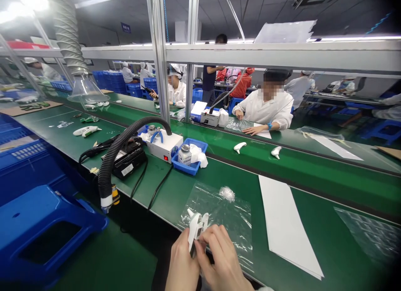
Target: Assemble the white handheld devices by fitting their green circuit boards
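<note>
Head cam, L hand (184, 253) grip clamped on wht plastic pc (194, 227), R hand (221, 252) touching, its grip unclear, pc's base hidden

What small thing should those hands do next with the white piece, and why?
Probably steady the white piece with the left hand while the right hand gently adjusts its lower end: the fingers of both hands meet there, and its upper parts look spread apart.

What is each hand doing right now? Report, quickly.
Left hand: closed, gripping the white plastic part.
Right hand: fingers closed in on the same part; whether they pinch a smaller piece, cannot tell.
</note>
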A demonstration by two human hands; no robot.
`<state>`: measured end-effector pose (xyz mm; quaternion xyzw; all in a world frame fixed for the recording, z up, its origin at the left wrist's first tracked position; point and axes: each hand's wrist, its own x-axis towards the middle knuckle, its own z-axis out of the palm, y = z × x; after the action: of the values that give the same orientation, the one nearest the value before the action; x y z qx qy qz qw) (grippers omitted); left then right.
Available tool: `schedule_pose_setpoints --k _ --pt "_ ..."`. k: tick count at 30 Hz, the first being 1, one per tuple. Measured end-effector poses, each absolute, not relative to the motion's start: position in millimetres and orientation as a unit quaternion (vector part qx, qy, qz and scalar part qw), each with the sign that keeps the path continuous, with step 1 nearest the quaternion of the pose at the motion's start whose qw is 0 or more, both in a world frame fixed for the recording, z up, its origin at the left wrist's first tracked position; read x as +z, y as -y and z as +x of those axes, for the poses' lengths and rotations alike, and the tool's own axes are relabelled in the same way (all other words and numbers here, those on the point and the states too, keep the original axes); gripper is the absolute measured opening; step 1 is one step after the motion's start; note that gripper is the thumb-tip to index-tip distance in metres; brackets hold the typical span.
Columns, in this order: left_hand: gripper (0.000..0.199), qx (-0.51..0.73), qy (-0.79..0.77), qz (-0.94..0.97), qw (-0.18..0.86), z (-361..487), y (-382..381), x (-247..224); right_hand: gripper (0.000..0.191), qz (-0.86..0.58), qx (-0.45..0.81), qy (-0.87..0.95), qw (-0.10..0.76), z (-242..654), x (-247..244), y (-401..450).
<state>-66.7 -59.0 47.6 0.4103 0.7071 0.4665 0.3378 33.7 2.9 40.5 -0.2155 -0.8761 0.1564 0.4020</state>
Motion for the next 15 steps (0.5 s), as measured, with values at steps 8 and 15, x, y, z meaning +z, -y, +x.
schedule_pose_setpoints --k 8,15 --pt "0.026 0.474 -0.704 0.411 0.332 -68.6 59.1 44.0 0.014 -0.199 0.185 0.872 0.407 36.2 35.6 -4.8" --pt "0.023 0.475 -0.698 0.400 0.356 -66.4 63.8 42.7 0.013 -0.188 0.315 0.844 0.392 39.6 37.7 0.6"
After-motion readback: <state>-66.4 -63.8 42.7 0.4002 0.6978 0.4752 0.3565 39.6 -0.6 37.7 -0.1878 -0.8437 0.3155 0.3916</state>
